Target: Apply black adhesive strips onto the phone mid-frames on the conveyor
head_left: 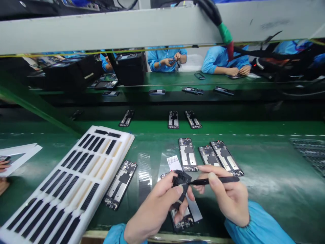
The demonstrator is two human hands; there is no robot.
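Observation:
My left hand (154,206) grips a small black plastic phone part (182,178) between thumb and fingers, tilted up toward me. In my right hand (232,200) is a pair of black tweezers (223,180), held almost level, with its tip at the plastic part; whether the tip touches or pinches anything is too small to tell. Below my left hand lies an open phone chassis (188,222), partly hidden by the hand. A white sheet of tiny labels (174,163) lies just behind the part. Three more phone chassis (188,154) rest on the green bench beyond my hands.
White foam trays (128,149) with black strips stand stacked at left, beside another phone chassis (121,184). Clear film (144,173) lies near it. More chassis (173,119) sit on the strip behind. A grey beam (101,32) crosses overhead. Co-workers in blue sleeves (213,61) sit opposite.

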